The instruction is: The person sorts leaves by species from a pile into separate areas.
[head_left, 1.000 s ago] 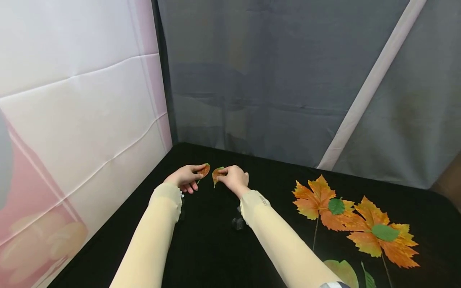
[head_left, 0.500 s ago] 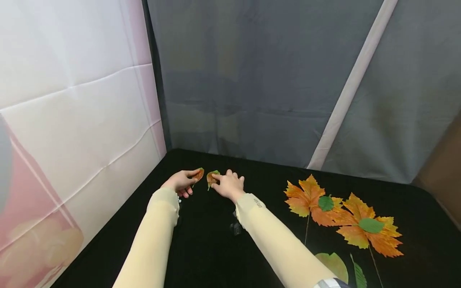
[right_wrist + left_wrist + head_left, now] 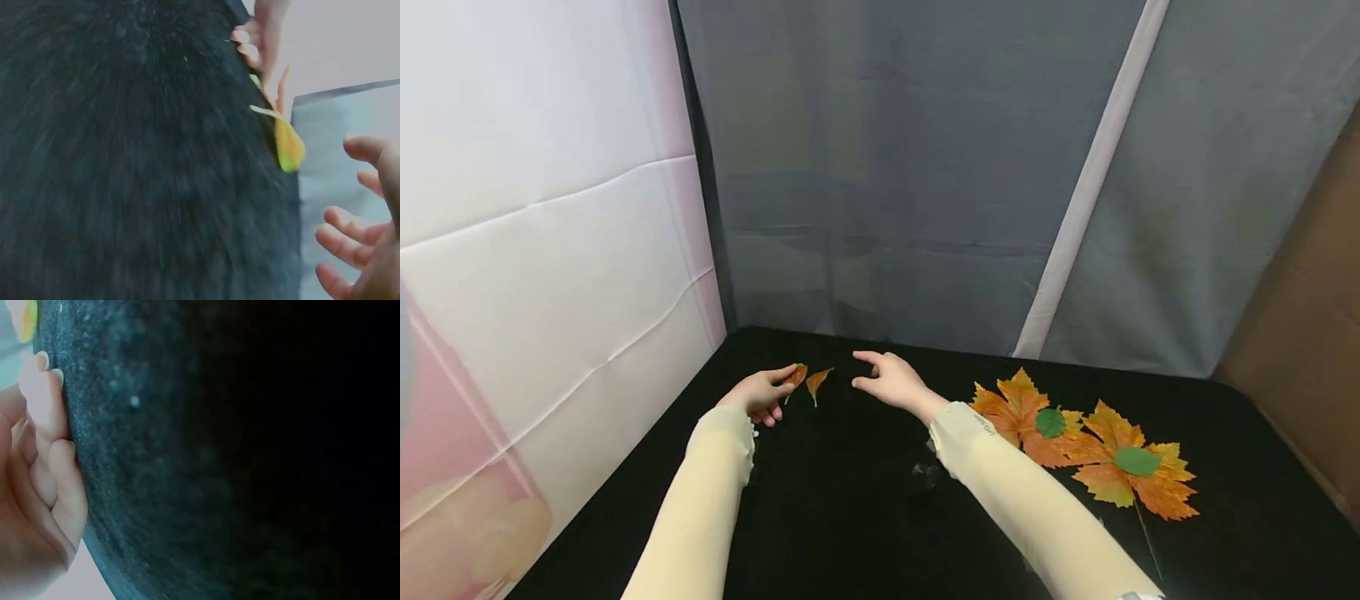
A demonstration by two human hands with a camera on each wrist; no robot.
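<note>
Near the far left of the black-covered table, my left hand (image 3: 758,395) pinches a small orange-brown leaf (image 3: 797,376) between thumb and fingers. Just right of it is a second small orange leaf (image 3: 817,383) with a thin stem, its shape slightly curled. My right hand (image 3: 892,382) is apart from that leaf, its thumb and index finger spread with nothing between them. In the right wrist view a yellow-orange leaf (image 3: 289,147) appears beyond my spread fingers (image 3: 350,247). The left wrist view shows curled fingers (image 3: 53,419) by the cloth, with the grip itself mostly out of frame.
Two large orange maple leaves (image 3: 1165,492) with stems lie on the right of the black cloth (image 3: 850,525). A green leaf (image 3: 1137,461) and a smaller green leaf (image 3: 1050,422) rest on them. A white wall (image 3: 587,275) borders the left, a grey curtain (image 3: 887,167) the back.
My right hand has released the second leaf and moved right, its fingers spreading. My left hand keeps its leaf. The head view has turned to the right.
</note>
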